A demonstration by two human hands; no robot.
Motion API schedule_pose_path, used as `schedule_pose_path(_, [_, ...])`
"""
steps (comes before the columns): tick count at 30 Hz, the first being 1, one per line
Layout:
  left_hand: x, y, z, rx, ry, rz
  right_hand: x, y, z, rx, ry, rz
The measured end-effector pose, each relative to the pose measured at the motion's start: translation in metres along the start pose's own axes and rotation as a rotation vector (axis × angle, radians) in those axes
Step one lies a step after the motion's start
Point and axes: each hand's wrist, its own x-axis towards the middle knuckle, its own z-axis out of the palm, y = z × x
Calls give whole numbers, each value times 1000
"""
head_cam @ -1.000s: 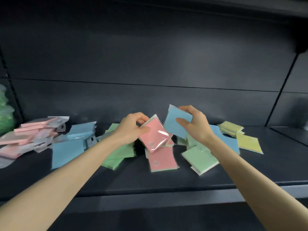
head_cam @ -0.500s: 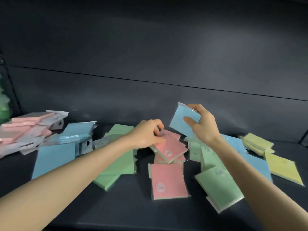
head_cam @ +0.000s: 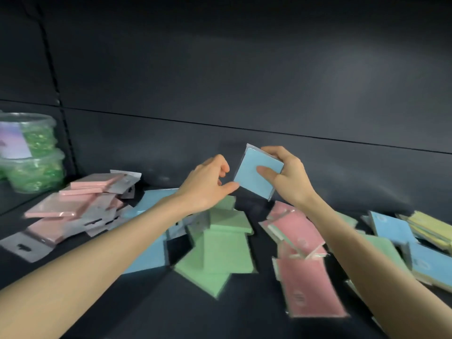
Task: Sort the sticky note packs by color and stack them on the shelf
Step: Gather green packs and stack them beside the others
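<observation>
Blue, film-wrapped and square, one sticky note pack [head_cam: 249,167] hangs above the shelf [head_cam: 146,302] near centre, pinched by our right hand [head_cam: 291,177]: thumb on its face, fingers curled behind its top edge. Our left hand [head_cam: 205,184] hovers at its eight o'clock corner, fingers loosely curled, holding nothing; we cannot tell whether the thumb touches. We judge the pack light and fairly stiff, with a slippery wrapper, so opposite edges suit a grip. More blue packs [head_cam: 149,255] lie at seven o'clock, a pink stack [head_cam: 85,189] at nine.
</observation>
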Motion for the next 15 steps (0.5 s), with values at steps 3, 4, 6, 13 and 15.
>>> schedule_pose_path(3, [-7,-26,-27,-71,6,11,0,-20,35,44,-29,-11])
schedule_pose_path(4, [-10,-35,-37,-81,3,20,0,-27,48,56,-44,-12])
schedule_pose_path(6, [-16,-53,-55,-97,-17,33,-1,-42,75,89,-78,-1])
schedule_pose_path(13, [-41,-119,-101,-122,-119,23,-14,-76,152,-49,-130,83])
schedule_pose_path(15, [-46,-128,-108,-118,-176,16,-18,-81,161,-142,-127,101])
